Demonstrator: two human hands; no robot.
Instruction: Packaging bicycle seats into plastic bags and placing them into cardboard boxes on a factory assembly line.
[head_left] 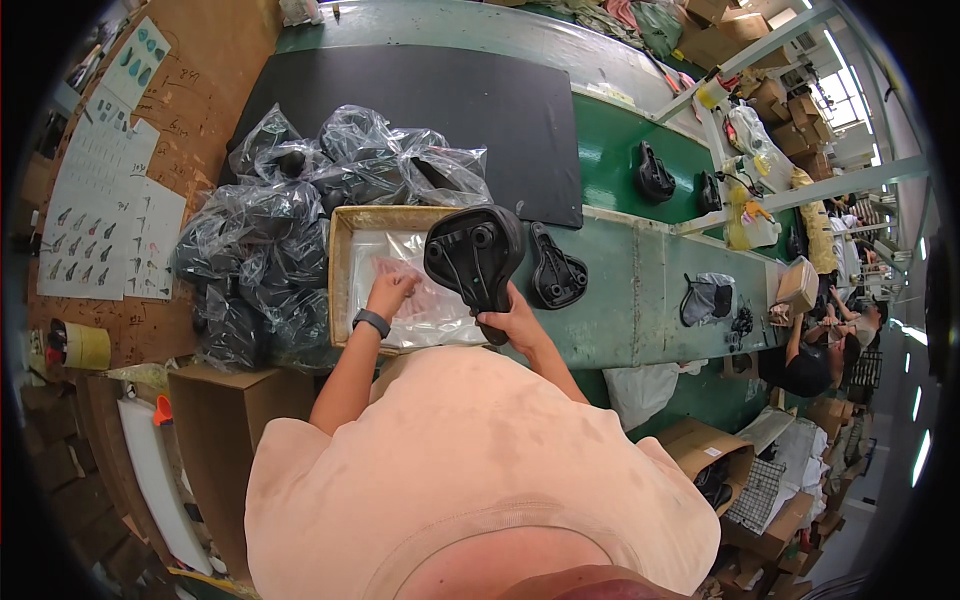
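Observation:
My right hand [512, 322] grips the narrow nose of a black bicycle saddle [474, 254], held underside up over the green bench [610, 300]. My left hand [390, 291], with a dark watch at the wrist, reaches into a shallow cardboard box [340, 262] and touches the clear plastic bags [420, 305] lying inside. A second black saddle [555, 270] lies underside up on the bench just right of the one I hold.
A heap of bagged black saddles [290, 220] lies left of and behind the box, partly on a black mat [470, 100]. More saddles [655, 175] sit farther along the bench. Cardboard boxes [215, 440] stand at lower left; other people work at far right.

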